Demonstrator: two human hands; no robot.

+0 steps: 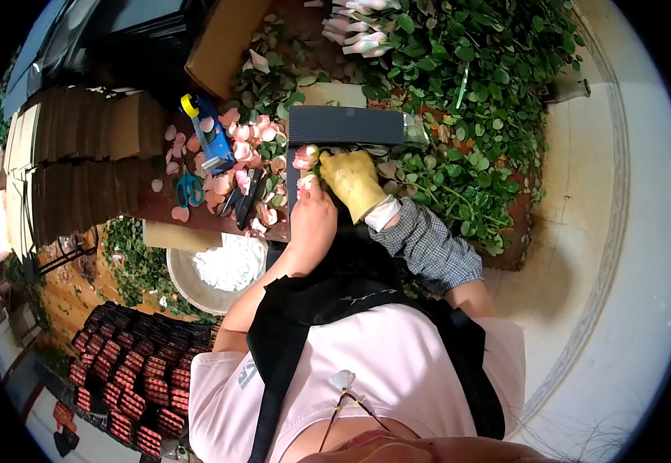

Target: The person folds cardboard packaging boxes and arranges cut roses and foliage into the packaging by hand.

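Note:
My left hand [314,222] is bare, its fingers closed together at a pink rose [305,183]. My right hand [351,184], in a yellow glove with a checked sleeve above it, is curled beside another pink rose [305,157]. Its fingertips are bent in near the flower heads; the stems are mostly hidden. Both roses lie over a dark strip of corrugated board [295,202]. Just beyond the hands lies a dark ribbed piece of corrugated board [347,126]. Loose pink petals [243,150] are scattered to the left.
On the left are a blue tape dispenser [210,139], teal scissors [188,190], a black stapler [250,199] and stacked cardboard [81,166]. Leafy stems [467,123] cover the right side; wrapped roses [360,31] lie at the far edge. A tub [177,282] holds white pieces [231,264].

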